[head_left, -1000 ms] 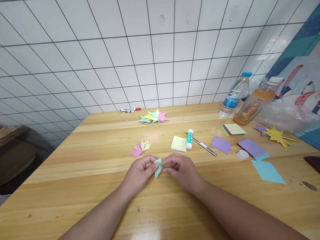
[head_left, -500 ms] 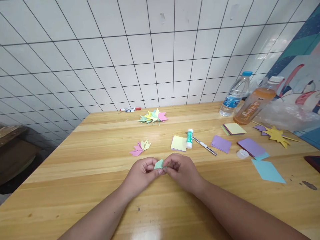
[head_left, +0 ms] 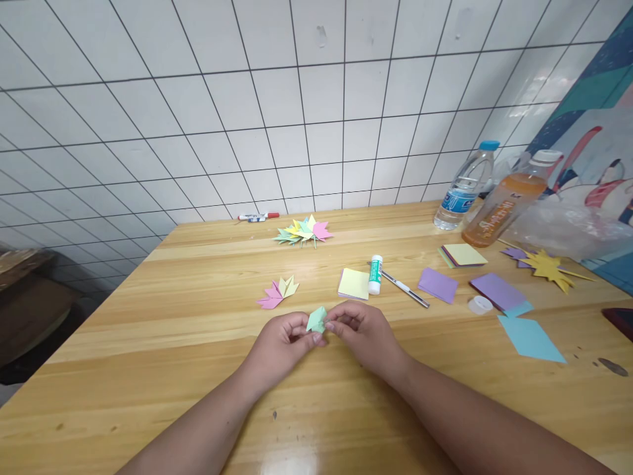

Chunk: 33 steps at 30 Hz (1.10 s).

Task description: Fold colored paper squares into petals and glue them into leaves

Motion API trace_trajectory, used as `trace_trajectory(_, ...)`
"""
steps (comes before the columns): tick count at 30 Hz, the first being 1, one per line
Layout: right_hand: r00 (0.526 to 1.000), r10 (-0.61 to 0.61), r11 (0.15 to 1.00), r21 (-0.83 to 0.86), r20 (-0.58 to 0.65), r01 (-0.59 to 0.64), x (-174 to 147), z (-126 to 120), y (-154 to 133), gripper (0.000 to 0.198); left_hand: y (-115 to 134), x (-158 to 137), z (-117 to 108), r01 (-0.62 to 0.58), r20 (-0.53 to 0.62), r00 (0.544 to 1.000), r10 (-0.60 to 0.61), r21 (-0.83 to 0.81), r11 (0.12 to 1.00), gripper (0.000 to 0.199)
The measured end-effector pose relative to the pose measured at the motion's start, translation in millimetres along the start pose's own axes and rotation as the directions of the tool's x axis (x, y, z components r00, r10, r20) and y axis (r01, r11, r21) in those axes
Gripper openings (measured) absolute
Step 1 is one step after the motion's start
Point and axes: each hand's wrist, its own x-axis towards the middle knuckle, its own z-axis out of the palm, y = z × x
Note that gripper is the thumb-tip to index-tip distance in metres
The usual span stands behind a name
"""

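A small green folded paper (head_left: 316, 319) is held up between my two hands, just above the table. My left hand (head_left: 283, 343) pinches its lower left side between thumb and fingers. On the right edge, the thumb and forefinger of my right hand (head_left: 364, 333) grip the same paper. Beyond my left hand lies a folded pink and yellow paper piece (head_left: 277, 292) with pointed tips. Past my right hand are a stack of yellow paper squares (head_left: 353, 284), a glue stick (head_left: 375, 274) without its cap and a silver pen (head_left: 405, 289).
A pile of pointed folded papers (head_left: 304, 231) and markers (head_left: 258, 216) sit near the tiled wall. On the right are purple sheets (head_left: 438, 285), a blue sheet (head_left: 531, 338), a white cap (head_left: 480, 304), a paper stack (head_left: 463, 255), a water bottle (head_left: 465, 188) and an orange drink bottle (head_left: 505, 201).
The green paper has risen slightly and turned so that more of its face shows. My right hand has shifted a little upward, while my left hand has hardly moved.
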Motion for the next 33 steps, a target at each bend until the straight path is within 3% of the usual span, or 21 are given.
trace_trajectory(6,1.0,-0.018,0.991,0.136,0.002,0.018,0.8,0.4,0.5,0.01,2.9,-0.6,-0.1,-0.025,0.006,1.0,0.025,-0.003,1.0,0.018)
trace_trajectory(11,0.999,0.018,0.998,0.067,0.031,-0.02,-1.2,1.1,-2.7,0.012,6.3,-0.9,1.0,-0.029,-0.001,1.0,0.029,-0.013,0.999,0.021)
trace_trajectory(14,1.0,-0.022,0.999,0.03,0.013,0.021,-1.2,0.8,-2.9,0.01,6.6,-1.2,0.8,-0.011,-0.016,1.0,0.011,-0.003,1.0,0.022)
trace_trajectory(20,0.994,-0.105,0.982,0.154,-0.029,0.108,0.4,-2.4,-0.8,0.013,4.8,-1.4,0.6,-0.02,-0.007,1.0,0.02,0.004,1.0,0.024)
trace_trajectory(26,0.989,-0.146,0.989,-0.031,0.032,0.147,1.1,-3.8,-2.6,0.013,4.8,-1.4,0.1,-0.008,-0.032,0.999,0.007,-0.009,1.0,0.023)
trace_trajectory(33,1.0,0.027,0.998,0.057,-0.008,-0.026,-2.2,-3.6,-3.7,0.022,5.7,-1.6,-0.6,0.013,-0.049,0.999,-0.015,-0.029,0.999,0.024)
